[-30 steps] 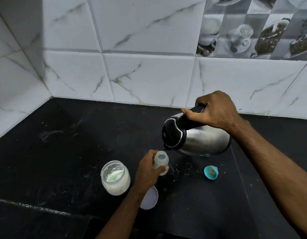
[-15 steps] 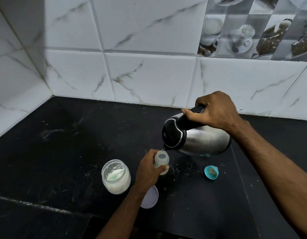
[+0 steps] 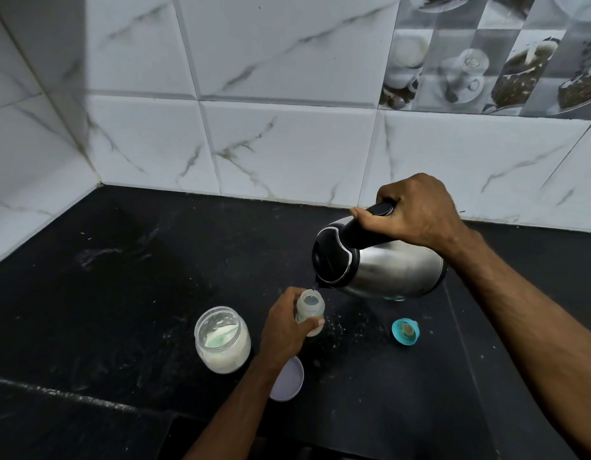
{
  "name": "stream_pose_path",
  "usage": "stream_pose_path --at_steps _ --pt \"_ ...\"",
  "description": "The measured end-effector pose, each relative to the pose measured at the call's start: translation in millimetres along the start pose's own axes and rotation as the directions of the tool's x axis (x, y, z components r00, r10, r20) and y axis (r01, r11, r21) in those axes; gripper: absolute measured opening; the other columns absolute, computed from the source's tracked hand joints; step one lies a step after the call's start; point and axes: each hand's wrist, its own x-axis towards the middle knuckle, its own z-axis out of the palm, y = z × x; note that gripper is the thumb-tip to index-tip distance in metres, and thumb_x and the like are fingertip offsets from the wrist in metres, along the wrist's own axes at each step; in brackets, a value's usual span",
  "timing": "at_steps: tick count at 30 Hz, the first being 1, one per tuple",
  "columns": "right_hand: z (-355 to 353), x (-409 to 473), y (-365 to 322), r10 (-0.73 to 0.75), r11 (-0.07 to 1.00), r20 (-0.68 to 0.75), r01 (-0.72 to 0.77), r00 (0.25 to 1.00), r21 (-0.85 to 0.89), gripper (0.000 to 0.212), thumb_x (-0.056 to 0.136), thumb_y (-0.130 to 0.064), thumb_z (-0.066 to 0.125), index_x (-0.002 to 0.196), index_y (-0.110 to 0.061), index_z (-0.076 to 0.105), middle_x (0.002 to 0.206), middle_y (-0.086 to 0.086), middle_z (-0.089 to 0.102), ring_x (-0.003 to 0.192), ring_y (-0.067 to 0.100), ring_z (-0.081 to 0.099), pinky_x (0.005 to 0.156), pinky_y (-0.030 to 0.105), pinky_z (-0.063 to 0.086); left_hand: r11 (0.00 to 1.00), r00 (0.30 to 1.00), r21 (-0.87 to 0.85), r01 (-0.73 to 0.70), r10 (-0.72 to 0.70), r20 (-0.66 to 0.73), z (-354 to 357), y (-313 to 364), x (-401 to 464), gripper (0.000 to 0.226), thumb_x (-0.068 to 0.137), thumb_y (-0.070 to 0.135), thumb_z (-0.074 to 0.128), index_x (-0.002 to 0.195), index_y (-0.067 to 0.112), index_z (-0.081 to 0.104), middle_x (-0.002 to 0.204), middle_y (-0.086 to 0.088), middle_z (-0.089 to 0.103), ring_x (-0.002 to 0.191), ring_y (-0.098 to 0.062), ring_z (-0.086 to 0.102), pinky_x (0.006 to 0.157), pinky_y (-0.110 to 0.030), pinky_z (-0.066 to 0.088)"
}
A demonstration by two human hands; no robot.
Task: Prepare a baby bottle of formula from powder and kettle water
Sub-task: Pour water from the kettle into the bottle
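Observation:
My left hand point(image 3: 284, 330) grips a small clear baby bottle point(image 3: 310, 308) that stands open-topped on the black counter point(image 3: 121, 277). My right hand point(image 3: 417, 210) holds the black handle of a steel kettle point(image 3: 383, 265), tipped to the left with its spout just above the bottle's mouth. A thin trickle of water falls from the spout into the bottle. To the left of the bottle stands an open glass jar point(image 3: 222, 340) of white powder with a pale green scoop inside. The bottle's teal teat ring point(image 3: 405, 331) lies on the counter to the right.
A pale round lid point(image 3: 287, 380) lies flat on the counter under my left wrist. Specks of spilled powder dot the counter around the bottle. White marbled tile walls point(image 3: 287, 144) close the counter at the back and left.
Water now runs from the spout into the bottle; one second ago no stream showed. Both hands and the kettle have stayed almost still.

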Motion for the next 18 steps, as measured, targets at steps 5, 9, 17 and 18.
stream_pose_path --at_steps 5,9,17,18 --pt "0.9 0.8 1.4 -0.005 1.0 0.004 0.005 1.0 -0.003 0.068 0.07 -0.073 0.043 0.048 -0.01 0.053 0.039 0.006 0.044 0.044 0.026 0.044 0.049 0.029 0.032 1.0 1.0 0.001 0.003 -0.003 -0.003 -0.1 0.1 0.1 0.044 0.074 0.017 0.083 0.11 0.019 0.06 0.108 0.005 0.068 0.101 -0.011 0.064 0.091 -0.039 0.053" --pt "-0.2 0.9 1.1 -0.008 1.0 0.004 0.008 1.0 0.011 0.067 0.071 -0.073 0.044 0.047 -0.01 0.052 0.039 0.005 0.044 0.044 0.026 0.043 0.049 0.029 0.031 1.0 1.0 0.0 -0.002 0.002 0.0 0.2 -0.8 -0.4 0.044 0.073 0.017 0.084 0.11 0.02 0.06 0.108 0.006 0.068 0.1 -0.009 0.064 0.091 -0.037 0.054" --pt "-1.3 1.7 1.5 -0.008 1.0 0.002 0.008 1.0 0.01 0.068 0.07 -0.074 0.043 0.049 -0.01 0.055 0.04 0.005 0.047 0.044 0.025 0.046 0.05 0.031 0.035 1.0 1.0 0.009 -0.013 0.013 -0.01 0.2 -1.9 0.7 0.043 0.072 0.016 0.084 0.108 0.022 0.06 0.107 0.007 0.068 0.099 -0.008 0.064 0.089 -0.034 0.053" --pt "-1.8 2.0 1.2 -0.01 1.0 0.002 0.01 1.0 0.007 0.069 0.07 -0.074 0.043 0.049 -0.01 0.055 0.04 0.006 0.046 0.045 0.026 0.045 0.05 0.031 0.035 1.0 1.0 0.013 -0.014 0.014 -0.007 0.0 -2.0 0.8 0.043 0.073 0.016 0.083 0.108 0.022 0.06 0.107 0.007 0.068 0.099 -0.008 0.064 0.089 -0.034 0.053"
